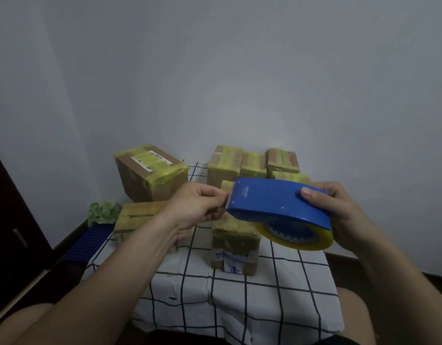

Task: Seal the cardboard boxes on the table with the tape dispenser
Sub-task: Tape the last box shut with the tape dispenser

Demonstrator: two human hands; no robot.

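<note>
Above table [239,290], right hand [344,210] grip wraps tape dispenser [277,202]; left hand [197,205] grip pinched narrow at its front edge.

Near strip of tabletop [264,307] bare, open to approach. Taped box [236,245] stands mid-tabletop, directly under tape dispenser [277,202] held above it by right hand [339,205]; left hand [197,205] at dispenser's left end. Flat box [137,215] blocks left edge, big box [150,173] far left. Cluster of boxes [252,163] fills far right. Narrow lane between big box and cluster.
</note>
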